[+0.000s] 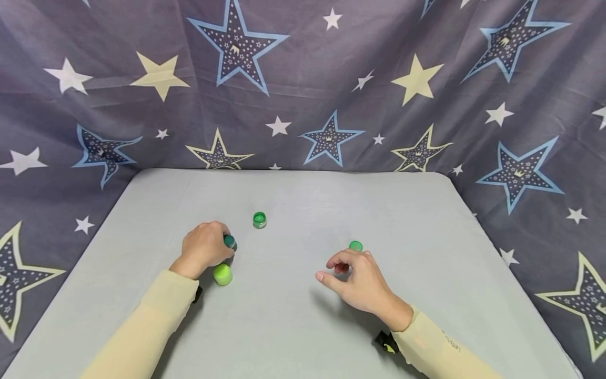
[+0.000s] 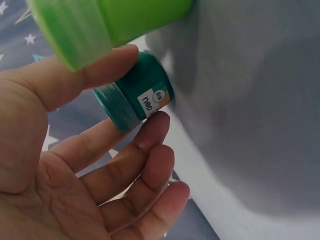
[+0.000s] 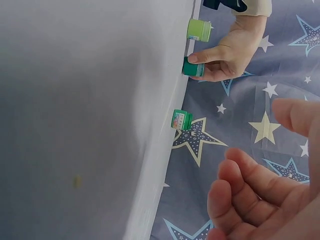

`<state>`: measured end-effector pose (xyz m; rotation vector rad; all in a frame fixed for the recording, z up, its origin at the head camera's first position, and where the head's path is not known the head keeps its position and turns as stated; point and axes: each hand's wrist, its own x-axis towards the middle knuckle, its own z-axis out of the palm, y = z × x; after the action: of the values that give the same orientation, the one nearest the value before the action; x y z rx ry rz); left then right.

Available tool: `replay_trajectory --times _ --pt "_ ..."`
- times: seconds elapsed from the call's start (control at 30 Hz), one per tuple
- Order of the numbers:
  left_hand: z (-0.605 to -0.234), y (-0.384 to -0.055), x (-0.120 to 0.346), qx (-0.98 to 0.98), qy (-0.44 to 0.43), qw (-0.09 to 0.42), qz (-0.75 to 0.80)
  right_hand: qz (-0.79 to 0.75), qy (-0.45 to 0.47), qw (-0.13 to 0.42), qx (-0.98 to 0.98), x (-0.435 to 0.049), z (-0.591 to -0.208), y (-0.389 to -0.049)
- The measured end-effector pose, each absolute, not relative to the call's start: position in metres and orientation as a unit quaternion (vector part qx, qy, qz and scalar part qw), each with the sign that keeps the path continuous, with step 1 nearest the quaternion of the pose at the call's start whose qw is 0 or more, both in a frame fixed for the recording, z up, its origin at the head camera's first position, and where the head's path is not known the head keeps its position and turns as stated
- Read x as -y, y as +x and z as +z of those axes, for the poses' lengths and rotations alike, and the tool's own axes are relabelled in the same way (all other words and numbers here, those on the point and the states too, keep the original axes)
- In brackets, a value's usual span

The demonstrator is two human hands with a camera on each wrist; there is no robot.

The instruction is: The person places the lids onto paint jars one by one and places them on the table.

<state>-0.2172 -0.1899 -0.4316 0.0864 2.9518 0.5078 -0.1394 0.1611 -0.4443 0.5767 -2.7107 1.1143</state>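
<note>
My left hand (image 1: 226, 245) pinches a small dark teal jar (image 1: 231, 241) that stands on the grey table (image 1: 293, 326). In the left wrist view the thumb and forefinger of that hand (image 2: 142, 87) clasp the teal jar (image 2: 145, 97) by its sides. A lime green jar (image 1: 222, 274) stands just beside the left wrist. My right hand (image 1: 331, 268) hovers over the table with fingers loosely curled and nothing in it. A bright green jar (image 1: 356, 246) stands just beyond its knuckles.
Another green jar (image 1: 259, 220) stands alone nearer the table's far edge, also seen as the green jar (image 3: 181, 120) in the right wrist view. A star-patterned grey cloth (image 1: 303, 79) hangs behind and around the table.
</note>
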Motion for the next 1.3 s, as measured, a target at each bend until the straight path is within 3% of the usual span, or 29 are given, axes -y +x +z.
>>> replay_trajectory --times 0.2,0.43,0.57,1.0,1.3 --pt "-0.432 -0.216 0.188 -0.982 0.03 0.065 0.174 0.372 0.192 0.079 0.905 -0.161 -0.445 -0.139" --pt "-0.434 -0.214 0.18 -0.975 0.037 -0.024 0.216 0.374 0.195 0.094 0.902 -0.163 -0.444 -0.14" --pt "-0.435 -0.215 0.176 -0.971 0.032 -0.05 0.23 0.375 0.195 0.108 0.9 -0.164 -0.445 -0.142" --pt "-0.426 -0.224 0.167 -0.967 0.024 -0.044 0.252 0.387 0.203 0.151 0.887 -0.171 -0.445 -0.148" --pt "-0.424 -0.238 0.161 -0.968 0.023 -0.011 0.249 0.395 0.188 0.153 0.886 -0.173 -0.444 -0.151"
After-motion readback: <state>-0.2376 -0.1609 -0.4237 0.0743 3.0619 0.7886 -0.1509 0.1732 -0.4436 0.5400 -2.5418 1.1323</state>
